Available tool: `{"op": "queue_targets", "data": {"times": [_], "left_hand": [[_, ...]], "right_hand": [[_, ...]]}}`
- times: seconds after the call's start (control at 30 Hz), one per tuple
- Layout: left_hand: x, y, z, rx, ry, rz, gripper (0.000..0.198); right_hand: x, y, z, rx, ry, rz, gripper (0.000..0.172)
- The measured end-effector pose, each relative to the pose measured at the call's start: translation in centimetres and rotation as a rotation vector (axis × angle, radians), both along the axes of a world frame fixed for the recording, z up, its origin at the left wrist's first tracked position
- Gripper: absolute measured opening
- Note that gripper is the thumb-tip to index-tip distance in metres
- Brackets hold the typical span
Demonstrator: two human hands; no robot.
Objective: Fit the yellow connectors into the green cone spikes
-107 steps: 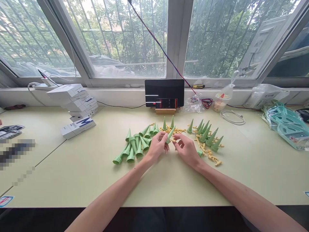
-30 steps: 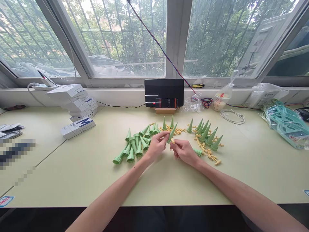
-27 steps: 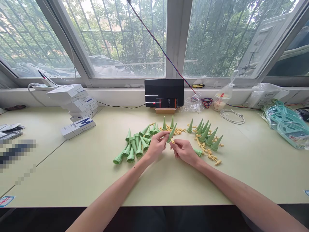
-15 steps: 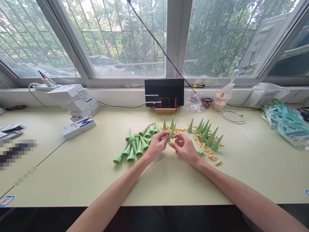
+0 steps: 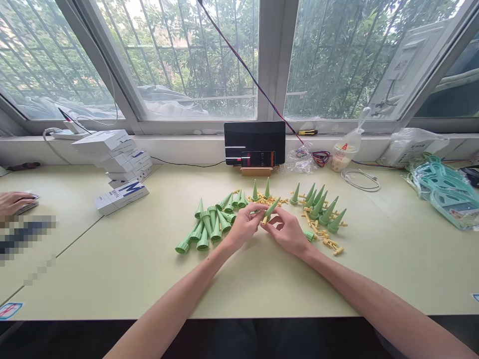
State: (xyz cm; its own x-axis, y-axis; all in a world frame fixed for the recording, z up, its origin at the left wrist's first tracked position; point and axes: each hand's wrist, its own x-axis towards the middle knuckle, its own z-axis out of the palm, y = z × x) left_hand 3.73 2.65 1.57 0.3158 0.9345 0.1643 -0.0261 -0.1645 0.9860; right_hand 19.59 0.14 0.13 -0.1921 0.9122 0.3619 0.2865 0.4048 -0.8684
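A green cone-shaped plastic watering spike [image 5: 273, 207] is held between my two hands, its tip tilted up to the right. From its near side sticks a small yellow valve piece [image 5: 264, 220]. My left hand [image 5: 243, 225] has its fingers closed on the spike's base end. My right hand [image 5: 290, 232] pinches it from the other side, thumb by the yellow piece. Several green spikes [image 5: 205, 222] lie in a pile beside my left hand. More spikes [image 5: 327, 213] stand among loose yellow valve pieces [image 5: 331, 244] to the right.
A phone [image 5: 258, 159] leans against a black screen [image 5: 254, 137] at the back. White boxes [image 5: 121, 196] are stacked at left. Another person's hand [image 5: 14, 202] rests on a mouse at far left. A bagged cup [image 5: 343, 153], a coiled cable [image 5: 361, 180] and teal plastic parts [image 5: 445, 192] sit at right.
The spike has tipped further to the right in my hands, and my right fingers have closed in on it. Another person's hand has appeared at the far left.
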Motion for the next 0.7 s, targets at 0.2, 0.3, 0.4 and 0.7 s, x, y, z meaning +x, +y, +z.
{"op": "queue_targets", "data": {"times": [0.2, 0.3, 0.4, 0.7], "left_hand": [[-0.01, -0.16, 0.02, 0.020, 0.050, 0.014, 0.022], [-0.03, -0.20, -0.07, 0.063, 0.100, 0.053, 0.025], [-0.04, -0.32, -0.17, 0.168, 0.177, 0.104, 0.027], [0.01, -0.69, -0.51, 0.415, 0.476, 0.109, 0.022]], "right_hand": [[-0.04, 0.16, -0.17, 0.028, 0.018, 0.013, 0.024], [0.02, 0.28, -0.14, 0.037, 0.011, 0.001, 0.022], [0.14, 0.37, 0.06, 0.049, -0.020, -0.043, 0.018], [0.21, 0.35, -0.04, 0.152, -0.101, -0.104, 0.002]]}}
